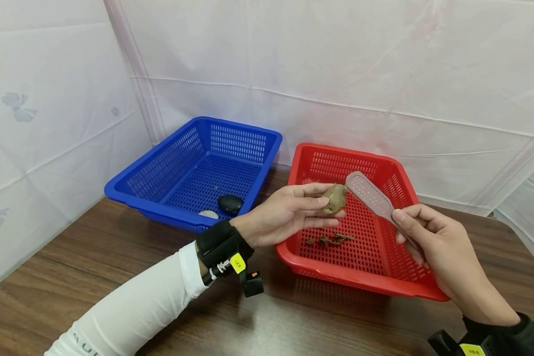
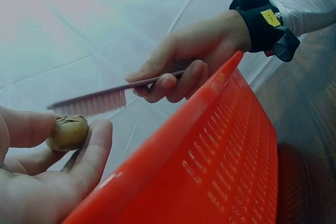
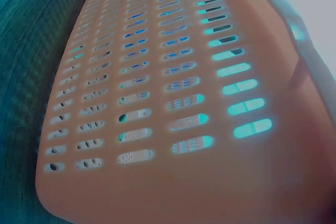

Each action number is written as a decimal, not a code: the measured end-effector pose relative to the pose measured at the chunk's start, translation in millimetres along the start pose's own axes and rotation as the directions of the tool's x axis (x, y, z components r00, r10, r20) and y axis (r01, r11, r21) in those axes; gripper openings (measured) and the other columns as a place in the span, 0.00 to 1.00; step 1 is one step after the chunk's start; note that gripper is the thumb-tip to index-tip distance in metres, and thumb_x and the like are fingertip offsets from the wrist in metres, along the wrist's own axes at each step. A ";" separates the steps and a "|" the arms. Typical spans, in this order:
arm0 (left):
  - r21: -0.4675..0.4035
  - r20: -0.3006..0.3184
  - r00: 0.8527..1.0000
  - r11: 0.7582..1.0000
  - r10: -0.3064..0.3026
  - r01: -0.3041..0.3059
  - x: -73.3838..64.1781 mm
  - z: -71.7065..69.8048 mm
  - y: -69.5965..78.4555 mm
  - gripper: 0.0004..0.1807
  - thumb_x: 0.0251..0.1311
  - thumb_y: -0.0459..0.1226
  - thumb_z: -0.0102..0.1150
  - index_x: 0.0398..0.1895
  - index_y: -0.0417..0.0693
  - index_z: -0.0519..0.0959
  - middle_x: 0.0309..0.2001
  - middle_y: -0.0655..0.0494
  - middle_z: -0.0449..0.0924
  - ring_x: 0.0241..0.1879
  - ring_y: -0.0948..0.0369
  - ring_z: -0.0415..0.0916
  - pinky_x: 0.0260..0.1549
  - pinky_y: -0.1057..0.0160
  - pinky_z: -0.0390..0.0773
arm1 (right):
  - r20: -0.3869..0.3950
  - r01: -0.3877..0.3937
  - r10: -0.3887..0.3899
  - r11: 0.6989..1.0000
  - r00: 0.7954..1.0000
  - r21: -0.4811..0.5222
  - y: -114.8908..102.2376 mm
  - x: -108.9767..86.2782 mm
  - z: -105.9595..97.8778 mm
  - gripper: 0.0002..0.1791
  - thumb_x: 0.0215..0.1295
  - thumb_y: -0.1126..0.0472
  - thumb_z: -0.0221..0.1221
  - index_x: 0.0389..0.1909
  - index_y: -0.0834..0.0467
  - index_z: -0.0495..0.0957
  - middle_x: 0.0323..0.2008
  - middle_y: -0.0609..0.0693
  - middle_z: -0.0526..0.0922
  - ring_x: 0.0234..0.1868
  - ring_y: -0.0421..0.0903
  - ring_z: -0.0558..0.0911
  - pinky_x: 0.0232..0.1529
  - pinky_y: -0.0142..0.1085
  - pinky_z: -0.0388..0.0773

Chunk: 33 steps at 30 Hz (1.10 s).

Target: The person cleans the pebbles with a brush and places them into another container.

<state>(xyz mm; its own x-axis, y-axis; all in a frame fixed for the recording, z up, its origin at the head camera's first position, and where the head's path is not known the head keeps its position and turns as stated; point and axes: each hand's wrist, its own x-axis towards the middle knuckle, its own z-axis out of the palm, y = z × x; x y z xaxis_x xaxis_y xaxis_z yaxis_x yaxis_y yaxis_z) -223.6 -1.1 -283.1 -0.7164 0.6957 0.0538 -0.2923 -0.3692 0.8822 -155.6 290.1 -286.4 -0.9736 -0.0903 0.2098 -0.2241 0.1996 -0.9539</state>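
Note:
Over the red basket (image 1: 360, 277), my left hand (image 1: 289, 207) holds a brownish-green stone (image 1: 335, 199) between thumb and fingers. Dark, muddy-looking patches mark the stone's top in the left wrist view. My right hand (image 1: 440, 242) grips the handle of a mauve brush (image 1: 369, 194), its thumb along the top. Pale bristles point down in the left wrist view, with the brush's far end just above the stone (image 2: 68, 133); whether they touch I cannot tell. The right wrist view shows the basket's slotted side (image 3: 157, 182) and neither hand.
Brown crumbly clumps (image 1: 331, 240) lie on the red basket's floor. To the left, a blue basket (image 1: 133, 190) holds a black stone (image 1: 230, 203) and a whitish one (image 1: 208, 214). Both baskets stand on a wooden table (image 1: 93, 267), with white sheeting (image 1: 338, 59) behind.

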 end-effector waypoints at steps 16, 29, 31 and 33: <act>-0.030 -0.011 1.000 1.000 0.004 -0.005 1.0 1.0 0.5 0.27 0.81 0.25 0.44 0.80 0.35 0.62 0.72 0.34 0.69 0.72 0.38 0.69 0.65 0.49 0.78 | -0.036 0.057 -0.055 0.997 0.998 0.044 -2.4 -1.4 2.0 0.05 0.79 0.66 0.60 0.42 0.64 0.80 0.24 0.52 0.79 0.15 0.49 0.62 0.13 0.45 0.50; -0.028 0.012 1.000 1.000 0.011 -0.011 0.2 1.1 0.2 0.27 0.81 0.24 0.42 0.80 0.34 0.62 0.71 0.34 0.70 0.72 0.36 0.67 0.64 0.48 0.78 | -0.015 0.048 -0.047 0.997 0.999 0.059 -1.0 -1.7 0.3 0.06 0.80 0.66 0.59 0.41 0.64 0.80 0.24 0.52 0.79 0.15 0.49 0.62 0.13 0.46 0.51; -0.016 0.017 1.000 1.000 0.015 -0.015 -0.3 1.0 0.0 0.27 0.81 0.24 0.42 0.80 0.34 0.62 0.71 0.33 0.70 0.72 0.36 0.67 0.65 0.49 0.77 | 0.012 0.061 -0.061 0.998 0.998 0.003 -1.0 -2.9 0.5 0.05 0.80 0.67 0.58 0.42 0.64 0.80 0.25 0.52 0.79 0.15 0.49 0.63 0.12 0.45 0.53; -0.007 0.017 1.000 1.000 0.018 -0.018 -0.7 1.1 -0.2 0.27 0.81 0.24 0.42 0.80 0.34 0.62 0.71 0.34 0.70 0.72 0.36 0.67 0.64 0.49 0.78 | 0.025 0.061 -0.060 0.998 0.998 -0.026 -1.3 -2.7 0.8 0.05 0.80 0.66 0.58 0.43 0.64 0.80 0.25 0.53 0.79 0.15 0.49 0.64 0.12 0.45 0.54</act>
<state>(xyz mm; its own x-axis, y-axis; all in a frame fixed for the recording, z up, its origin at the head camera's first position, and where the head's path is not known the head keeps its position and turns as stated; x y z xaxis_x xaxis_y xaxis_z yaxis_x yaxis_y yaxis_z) -222.4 -0.8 -282.7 -0.7108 0.6991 0.0772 -0.2840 -0.3856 0.8779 -152.6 289.2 -285.9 -0.9569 -0.1265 0.2615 -0.2840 0.2188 -0.9335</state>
